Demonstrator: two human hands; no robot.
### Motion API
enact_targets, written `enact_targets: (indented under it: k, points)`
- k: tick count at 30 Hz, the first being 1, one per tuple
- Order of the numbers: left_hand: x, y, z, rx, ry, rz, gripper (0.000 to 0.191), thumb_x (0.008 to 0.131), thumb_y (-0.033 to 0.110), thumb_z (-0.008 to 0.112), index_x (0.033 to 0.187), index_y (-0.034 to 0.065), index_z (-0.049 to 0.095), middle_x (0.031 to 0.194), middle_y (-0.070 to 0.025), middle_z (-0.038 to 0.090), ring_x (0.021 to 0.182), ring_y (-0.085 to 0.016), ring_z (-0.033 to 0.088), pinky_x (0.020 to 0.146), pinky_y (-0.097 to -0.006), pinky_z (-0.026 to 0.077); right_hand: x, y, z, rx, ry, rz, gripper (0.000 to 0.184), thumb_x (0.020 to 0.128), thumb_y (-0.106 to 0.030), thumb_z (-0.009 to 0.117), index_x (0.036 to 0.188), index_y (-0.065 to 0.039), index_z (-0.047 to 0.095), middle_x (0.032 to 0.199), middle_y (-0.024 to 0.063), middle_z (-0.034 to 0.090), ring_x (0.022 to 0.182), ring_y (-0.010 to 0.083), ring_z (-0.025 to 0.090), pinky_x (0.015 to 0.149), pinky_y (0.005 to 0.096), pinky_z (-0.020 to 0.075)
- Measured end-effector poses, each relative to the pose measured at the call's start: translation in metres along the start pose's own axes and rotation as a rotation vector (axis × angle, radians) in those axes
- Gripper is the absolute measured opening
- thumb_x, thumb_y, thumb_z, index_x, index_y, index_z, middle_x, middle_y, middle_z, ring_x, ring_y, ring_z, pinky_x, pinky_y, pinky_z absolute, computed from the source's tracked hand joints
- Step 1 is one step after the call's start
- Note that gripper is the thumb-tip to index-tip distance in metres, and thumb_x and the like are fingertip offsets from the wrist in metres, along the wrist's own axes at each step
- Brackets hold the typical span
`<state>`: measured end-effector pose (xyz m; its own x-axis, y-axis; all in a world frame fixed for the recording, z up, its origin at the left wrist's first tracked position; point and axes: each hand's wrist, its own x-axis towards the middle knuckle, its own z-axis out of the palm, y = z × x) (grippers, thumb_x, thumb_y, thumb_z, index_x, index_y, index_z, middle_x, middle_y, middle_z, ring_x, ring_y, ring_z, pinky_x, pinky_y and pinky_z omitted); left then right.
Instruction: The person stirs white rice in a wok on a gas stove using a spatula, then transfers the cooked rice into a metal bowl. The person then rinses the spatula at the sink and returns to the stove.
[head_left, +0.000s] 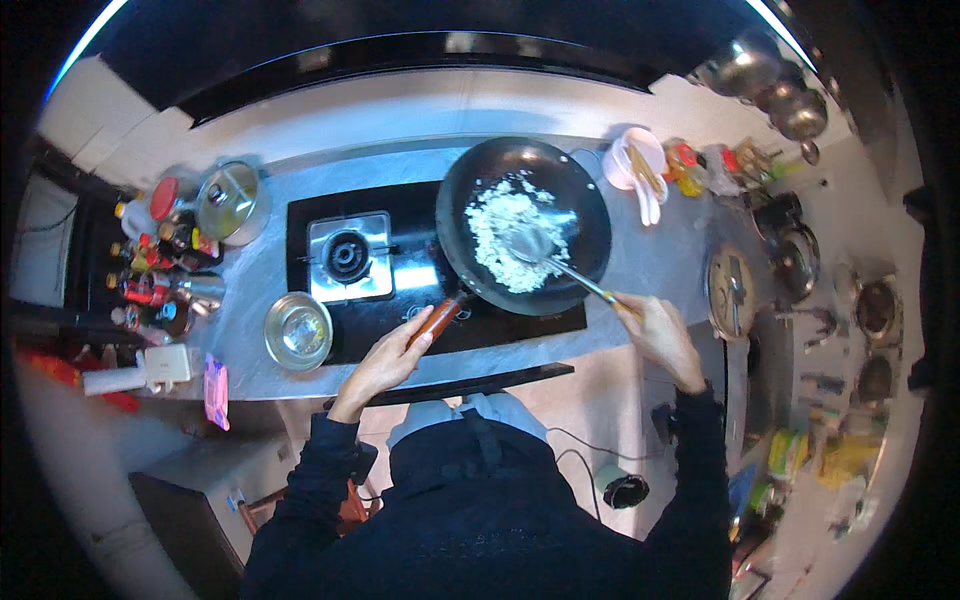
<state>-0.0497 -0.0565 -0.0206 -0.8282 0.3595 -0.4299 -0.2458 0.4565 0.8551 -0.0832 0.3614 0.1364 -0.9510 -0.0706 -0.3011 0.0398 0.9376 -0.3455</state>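
A dark wok (457, 225) sits over the right side of the black glass cooktop (420, 196). My left hand (390, 356) grips its reddish-brown handle (439, 319). White, crumbly food that looks like rice (495, 225) is spread across the wok's bottom. Into that food dips the bowl of a metal ladle (529, 244), slightly blurred. The fingers of my right hand (664, 334) are closed around the ladle's handle end, just outside the wok's right rim.
A bare gas burner (349, 256) lies left of the wok. In front of it stands a metal bowl (298, 331). Further left are a lidded pot (234, 202) and several bottles (154, 289). A pink utensil holder (636, 157) stands behind right, near a cutting board with a knife (731, 292).
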Motion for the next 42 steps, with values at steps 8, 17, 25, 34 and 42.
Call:
enact_targets:
  k: [8,17,25,34,42]
  points:
    - [-0.077,-0.131,-0.042,-0.222,0.133,-0.625,0.069,0.103,0.068,0.046,0.107,0.0032,0.069,0.091,-0.0059,0.071,0.068,-0.015,0.065,0.059,-0.0306,0.056,-0.003,0.014,-0.020,0.038,-0.086,0.137,0.032,0.099,-0.012,0.066,0.126,0.004,0.072,0.097,0.0207,0.078,0.088,0.0169,0.072,0.079,0.0325,0.0545]
    - [-0.109,-0.245,-0.073,-0.587,0.526,-0.798,0.073,0.098,0.066,0.055,0.137,0.0041,0.057,0.099,-0.0130,0.075,0.073,-0.019,0.071,0.057,-0.0320,0.060,0.078,-0.012,-0.153,-0.233,-0.686,0.100,0.038,0.096,-0.031,0.074,0.128,-0.009,0.075,0.070,0.0019,0.065,0.061,0.0080,0.061,0.052,0.0273,0.0502]
    - [-0.100,-0.241,-0.047,-0.937,0.583,-0.522,0.056,0.104,0.045,0.052,0.144,0.0060,0.051,0.143,-0.0139,0.064,0.125,-0.026,0.062,0.106,-0.0427,0.049,0.099,-0.042,-0.109,-0.251,-0.420,0.182,0.035,0.100,-0.032,0.070,0.124,-0.009,0.077,0.073,-0.0004,0.062,0.059,0.0086,0.055,0.052,0.0270,0.0450]
    - [-0.069,-0.234,-0.038,-1.124,0.941,-0.425,0.030,0.105,0.013,0.054,0.133,0.0029,0.051,0.109,-0.0158,0.067,0.097,-0.024,0.072,0.081,-0.0356,0.064,0.097,-0.053,-0.092,-0.312,-0.184,-0.105,0.031,0.090,-0.019,0.075,0.117,-0.004,0.079,0.103,0.0220,0.077,0.095,0.0362,0.075,0.088,0.0399,0.0572]
    - [-0.086,-0.202,-0.044,-0.645,1.165,-0.168,0.034,0.103,0.006,0.057,0.136,0.0014,0.059,0.093,-0.0103,0.074,0.070,-0.015,0.072,0.061,-0.0267,0.062,0.082,-0.006,-0.129,-0.641,0.061,-0.280,0.019,0.086,-0.018,0.077,0.102,-0.009,0.080,0.090,0.0179,0.075,0.087,0.0378,0.073,0.081,0.0457,0.0567]
